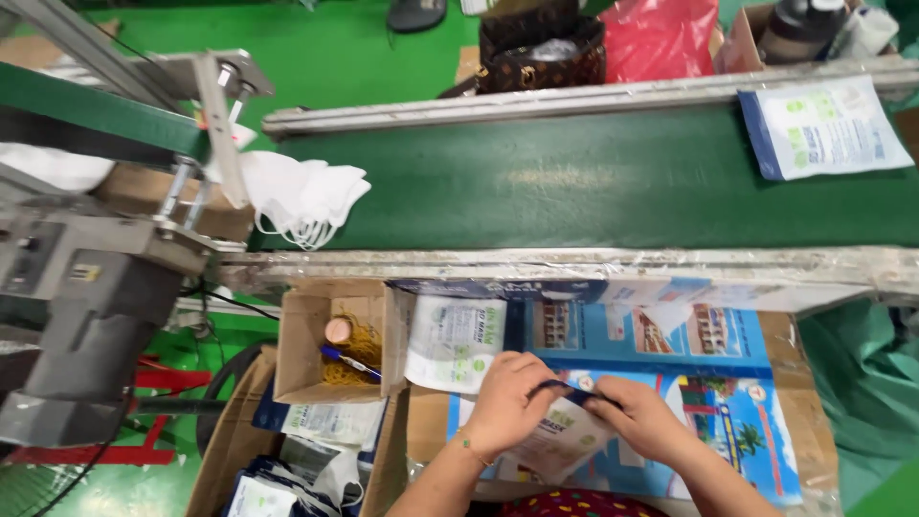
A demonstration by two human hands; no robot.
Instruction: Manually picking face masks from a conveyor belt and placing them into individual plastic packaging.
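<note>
Both hands meet over the colourful printed bench (728,421), low in the view. The left hand (503,402) and right hand (639,416) pinch the dark top edge of a white mask pouch (560,442), which hangs between and just below them. A small cardboard box (304,330) sits to their left, near another pouch (452,343).

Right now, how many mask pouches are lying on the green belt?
1: a flat white-and-blue pouch at the belt's far right. A stack of loose white masks lies at its left end; more pouches could be out of view.
</note>
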